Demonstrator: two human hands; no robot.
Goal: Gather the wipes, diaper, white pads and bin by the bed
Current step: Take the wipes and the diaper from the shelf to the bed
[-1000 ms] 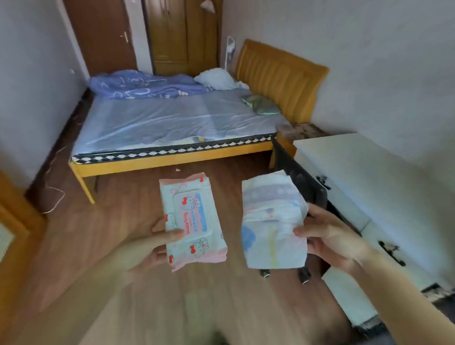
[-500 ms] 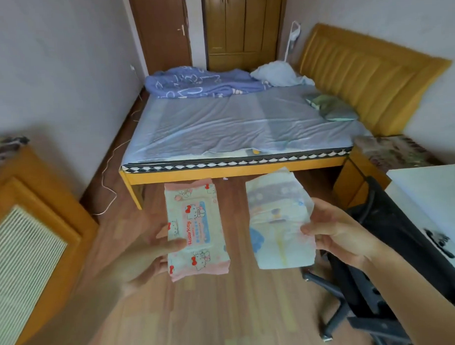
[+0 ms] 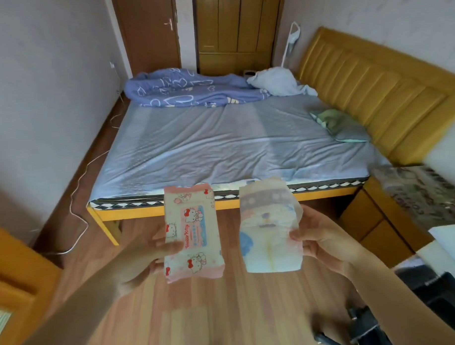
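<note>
While facing the bed (image 3: 233, 151), the left hand (image 3: 144, 260) clamps the wipes (image 3: 192, 235) between thumb and fingers; the right hand (image 3: 324, 243) pinches the diaper (image 3: 270, 235) by one edge; that thin hold could slip, dropping it on the floor (image 3: 226, 314).

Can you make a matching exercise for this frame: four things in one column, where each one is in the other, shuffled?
Things:
1. wipes
2. diaper
3. blanket
4. green cloth

Places:
A. on the bed near the headboard
B. in the right hand
C. bunched at the bed's far edge
D. in the left hand

Pairs: 1-D, 2-B, 3-C, 4-A
</note>
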